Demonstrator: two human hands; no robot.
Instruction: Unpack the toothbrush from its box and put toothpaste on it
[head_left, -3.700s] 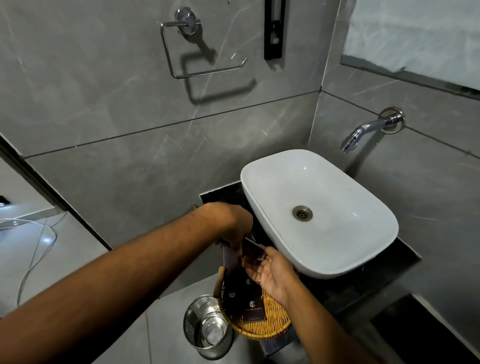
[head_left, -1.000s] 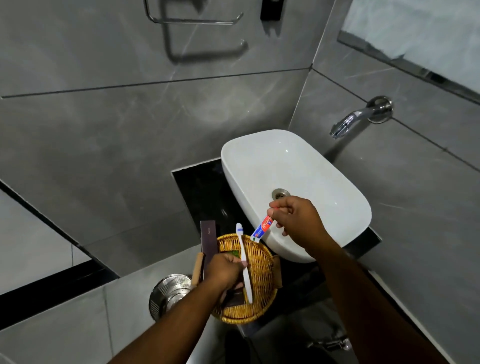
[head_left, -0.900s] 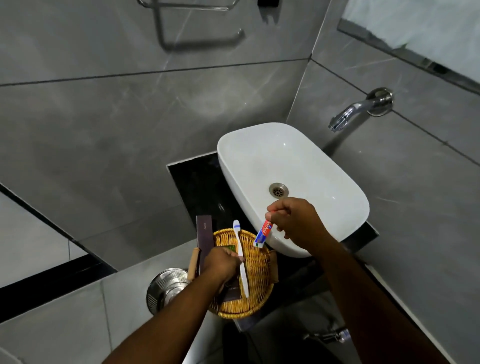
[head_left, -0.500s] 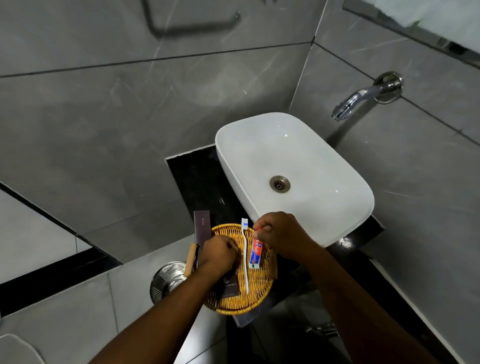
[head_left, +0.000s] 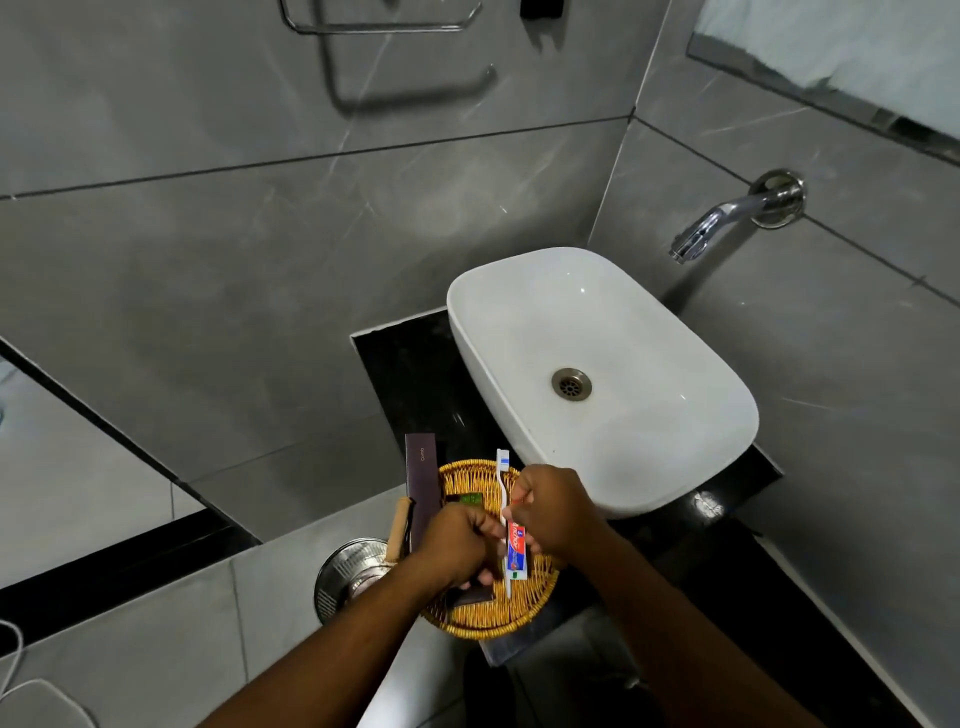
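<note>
Both forearms reach forward, left hand (head_left: 457, 540) and right hand (head_left: 553, 506) clenched, knuckles nearly touching.

White basin (head_left: 649, 332), wall tap (head_left: 727, 218), wicker basket (head_left: 524, 613)

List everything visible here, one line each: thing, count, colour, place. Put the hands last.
toothbrush: 1, white and blue, over the basket, in the left hand
toothpaste tube: 1, red and blue, hanging from the right hand
wicker basket: 1, golden, on the dark counter
dark box: 1, brown, at the basket's left edge
sink: 1, white, right of the basket
tap: 1, chrome, on the wall
steel bin: 1, silver, floor, left of the basket
towel ring: 1, chrome, upper wall
left hand: 1, gripping the toothbrush
right hand: 1, gripping the tube
</note>
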